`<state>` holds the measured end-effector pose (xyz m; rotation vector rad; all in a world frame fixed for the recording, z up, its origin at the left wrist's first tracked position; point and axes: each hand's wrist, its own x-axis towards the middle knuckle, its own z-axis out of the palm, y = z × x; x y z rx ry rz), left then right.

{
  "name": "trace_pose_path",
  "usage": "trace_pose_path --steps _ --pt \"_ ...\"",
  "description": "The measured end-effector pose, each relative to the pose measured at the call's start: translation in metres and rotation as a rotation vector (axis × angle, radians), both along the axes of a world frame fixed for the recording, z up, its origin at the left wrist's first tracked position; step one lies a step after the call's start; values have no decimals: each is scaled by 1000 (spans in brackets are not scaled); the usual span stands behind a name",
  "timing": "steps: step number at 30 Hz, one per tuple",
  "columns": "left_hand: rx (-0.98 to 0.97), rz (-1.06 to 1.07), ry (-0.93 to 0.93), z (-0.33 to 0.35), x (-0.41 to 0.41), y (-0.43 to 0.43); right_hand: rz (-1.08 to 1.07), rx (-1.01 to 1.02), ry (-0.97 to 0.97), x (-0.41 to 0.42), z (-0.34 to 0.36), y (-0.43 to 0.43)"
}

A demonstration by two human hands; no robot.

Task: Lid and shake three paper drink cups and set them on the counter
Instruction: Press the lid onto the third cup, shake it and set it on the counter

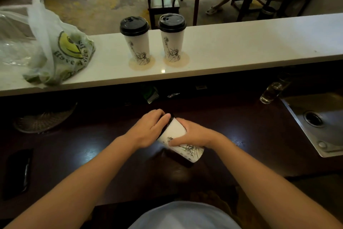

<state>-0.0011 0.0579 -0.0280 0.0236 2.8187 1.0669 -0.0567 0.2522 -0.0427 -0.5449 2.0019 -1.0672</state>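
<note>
Both hands on cup 3 [179,140], tipped sideways over the dark worktop: left hand [148,128] caps the black lid [168,124] so it won't pop, right hand [193,135] wraps the body, prob mid-shake. Other 2 lidded cups [137,41] upright on the white counter [241,47], w/ room beside.

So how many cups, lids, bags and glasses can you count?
Paper cups: 3 (left, right, held)
Black lids: 3 ()
Plastic bag: 1
Drinking glass: 1
Total: 8
</note>
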Motion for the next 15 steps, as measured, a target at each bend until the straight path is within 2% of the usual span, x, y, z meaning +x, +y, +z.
trace_pose_path --steps 4,15 --pt "-5 9 24 7 8 -5 28 -48 -46 6 3 -6" --pt "61 165 -77 14 13 -8 15 16 234 22 10 -22"
